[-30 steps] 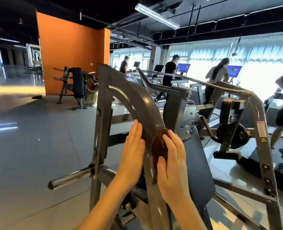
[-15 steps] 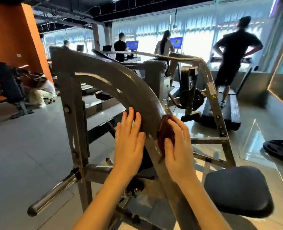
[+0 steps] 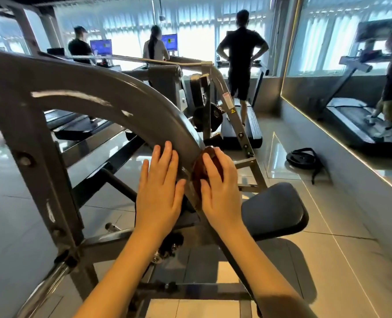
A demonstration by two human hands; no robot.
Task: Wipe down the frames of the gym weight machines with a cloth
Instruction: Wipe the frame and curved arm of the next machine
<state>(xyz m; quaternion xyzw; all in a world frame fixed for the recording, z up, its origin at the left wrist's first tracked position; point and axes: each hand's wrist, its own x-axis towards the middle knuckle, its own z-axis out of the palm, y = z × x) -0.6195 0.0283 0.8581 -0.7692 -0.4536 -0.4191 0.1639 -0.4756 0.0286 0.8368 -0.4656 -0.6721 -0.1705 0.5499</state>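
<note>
Brown cloth (image 3: 198,174) under right hand (image 3: 220,193), fingers (image 3: 211,162) seemingly straight; left hand (image 3: 160,193) flat on frame (image 3: 121,104).

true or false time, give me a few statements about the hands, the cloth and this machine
1. The right hand presses a brown cloth against the curved frame. True.
2. The left hand holds a spray bottle. False: it lies flat on the frame, holding nothing.
3. The seat pad is left of both hands. False: it is to their right.
4. A black weight plate lies on the floor. True.
</note>
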